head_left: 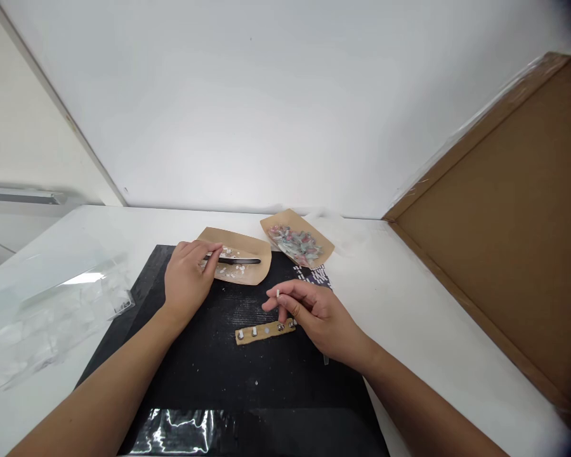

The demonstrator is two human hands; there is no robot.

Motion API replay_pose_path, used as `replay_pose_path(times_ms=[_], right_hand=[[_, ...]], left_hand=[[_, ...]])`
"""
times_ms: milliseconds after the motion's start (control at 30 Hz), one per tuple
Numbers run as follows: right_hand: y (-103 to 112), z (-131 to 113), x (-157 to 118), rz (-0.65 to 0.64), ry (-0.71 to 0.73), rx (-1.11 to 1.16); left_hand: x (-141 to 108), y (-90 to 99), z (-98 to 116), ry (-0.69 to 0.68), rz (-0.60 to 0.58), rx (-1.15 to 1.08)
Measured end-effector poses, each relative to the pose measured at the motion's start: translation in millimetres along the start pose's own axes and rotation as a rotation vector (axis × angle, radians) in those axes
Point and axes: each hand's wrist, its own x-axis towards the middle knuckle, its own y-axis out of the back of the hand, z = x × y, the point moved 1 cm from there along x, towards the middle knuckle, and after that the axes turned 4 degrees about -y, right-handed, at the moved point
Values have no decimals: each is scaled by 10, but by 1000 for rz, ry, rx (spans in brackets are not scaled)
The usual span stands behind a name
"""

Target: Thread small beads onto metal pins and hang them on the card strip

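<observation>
My left hand (189, 276) pinches a slim black tool (240, 261) by one end; its exact kind cannot be made out. The tool lies across a brown paper tray (261, 252) that holds several small white pieces (238, 271). Between the thumb and fingers of my right hand (321, 317) is a tiny white piece (278, 294). Just below those fingers, a tan strip (260, 336) rests on the black mat (190, 374), carrying small metal and white parts in a row. My right fingers partly cover the strip's right end.
A second brown tray (323, 244) at the back holds a heap of small clear and reddish packets (297, 244). Clear plastic bags (61, 324) lie at left. A patterned dark piece (316, 276) sits behind my right hand. A cardboard panel (504, 222) stands on the right, a white wall (247, 114) behind.
</observation>
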Motion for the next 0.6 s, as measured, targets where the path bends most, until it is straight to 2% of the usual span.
replay_pose_path(times_ms=[100, 233, 367, 500, 600], right_hand=[[-2, -6, -6, -18, -15, 31], [1, -26, -33, -46, 38, -121], [6, -25, -40, 27, 91, -236], [16, -13, -24, 96, 32, -296], [24, -5, -15, 99, -36, -320]], left_hand=[[-5, -13, -18, -12, -19, -3], [-5, 21, -2, -10, -29, -13], [3, 79, 32, 62, -29, -15], [14, 131, 42, 96, -17, 0], [13, 186, 26, 0, -60, -64]])
